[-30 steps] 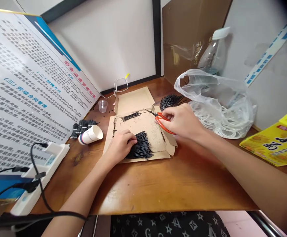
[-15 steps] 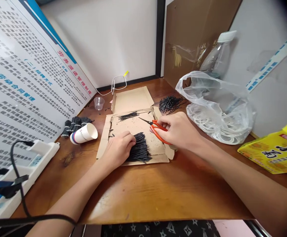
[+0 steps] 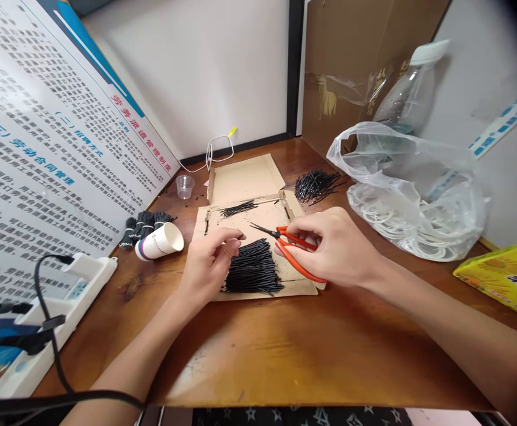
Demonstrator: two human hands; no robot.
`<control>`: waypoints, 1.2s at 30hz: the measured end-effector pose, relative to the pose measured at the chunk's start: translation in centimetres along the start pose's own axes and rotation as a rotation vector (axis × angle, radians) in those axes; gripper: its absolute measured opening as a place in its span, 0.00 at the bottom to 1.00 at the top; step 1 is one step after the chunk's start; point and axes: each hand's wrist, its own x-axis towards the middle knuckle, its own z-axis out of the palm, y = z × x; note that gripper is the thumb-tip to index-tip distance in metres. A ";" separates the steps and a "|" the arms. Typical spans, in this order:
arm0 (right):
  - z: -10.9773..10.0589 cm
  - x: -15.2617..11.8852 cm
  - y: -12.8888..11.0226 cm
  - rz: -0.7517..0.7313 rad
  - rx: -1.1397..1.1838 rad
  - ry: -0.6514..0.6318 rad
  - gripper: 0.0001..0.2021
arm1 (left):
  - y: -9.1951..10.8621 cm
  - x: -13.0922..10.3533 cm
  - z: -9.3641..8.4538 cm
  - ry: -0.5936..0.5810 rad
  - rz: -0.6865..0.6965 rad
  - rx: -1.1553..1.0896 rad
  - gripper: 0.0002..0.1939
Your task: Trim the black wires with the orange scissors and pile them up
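Observation:
My right hand (image 3: 336, 245) is closed around the orange handles of a pair of scissors (image 3: 300, 254), whose thin dark blades point left. At the far left of those blades, my left hand (image 3: 209, 260) pinches a small dark bit, seemingly the end of a thin black strand (image 3: 242, 237); most of it is hidden by the fingers. Just below the fingertips lies a dense row of thin black strands (image 3: 254, 269), side by side on an opened flat cardboard box (image 3: 267, 216). A smaller bunch of strands (image 3: 239, 208) rests farther back on the cardboard.
Another heap of black strands (image 3: 315, 186) lies right of the cardboard. Left are a tipped paper cup (image 3: 160, 241), banded black bundles (image 3: 128, 232), a clear cup (image 3: 185, 187) and a power strip (image 3: 69, 319). Right are a plastic bag (image 3: 413, 219), a bottle (image 3: 407, 94) and a yellow packet (image 3: 507, 278).
My left hand has lifted off the row of strands, its fingertips now pinched above the row near the scissors. The scissors remain in my right hand. The whole view has shifted slightly.

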 end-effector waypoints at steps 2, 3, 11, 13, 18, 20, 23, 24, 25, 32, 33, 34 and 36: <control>0.1 -0.1 -0.3 -0.033 0.007 -0.007 0.12 | 0.3 -0.2 0.1 0.001 -0.003 -0.062 0.08; 0.1 -0.2 -0.4 -0.051 0.009 -0.008 0.12 | 0.4 -0.3 0.2 -0.001 -0.006 -0.085 0.09; 0.5 -0.4 -0.4 -0.090 -0.001 -0.027 0.14 | 0.7 -0.5 0.4 -0.012 -0.024 -0.144 0.11; 0.6 -0.5 -0.4 -0.102 0.000 -0.024 0.13 | 0.7 -0.5 0.4 -0.017 -0.020 -0.141 0.11; 0.4 -0.5 -0.5 -0.116 0.002 -0.007 0.13 | 0.8 -0.7 0.5 -0.021 -0.020 -0.137 0.08; 0.4 -0.5 -0.5 -0.112 0.007 -0.010 0.14 | 0.9 -0.7 0.5 -0.021 -0.004 -0.143 0.07; 0.5 -0.5 -0.4 -0.103 0.026 -0.032 0.15 | 1.0 -0.8 0.6 -0.014 0.028 -0.136 0.06; 0.5 -0.5 -0.4 -0.099 0.033 -0.038 0.14 | 1.0 -0.9 0.6 -0.009 0.035 -0.135 0.05; 0.5 -0.5 -0.5 -0.093 0.038 -0.039 0.14 | 1.1 -0.9 0.6 -0.003 0.038 -0.136 0.05; 0.3 -0.6 -0.7 -0.081 0.080 -0.036 0.13 | 1.0 -0.9 0.7 0.021 0.031 -0.139 0.05; 0.3 -0.6 -0.8 -0.088 0.079 -0.039 0.14 | 1.0 -0.9 0.7 0.021 0.032 -0.138 0.05; 0.4 -0.6 -0.8 -0.095 0.076 -0.044 0.14 | 0.9 -0.9 0.7 0.019 0.035 -0.136 0.05; 0.4 -0.6 -0.7 -0.108 0.065 -0.049 0.15 | 0.7 -0.9 0.7 0.014 0.052 -0.133 0.05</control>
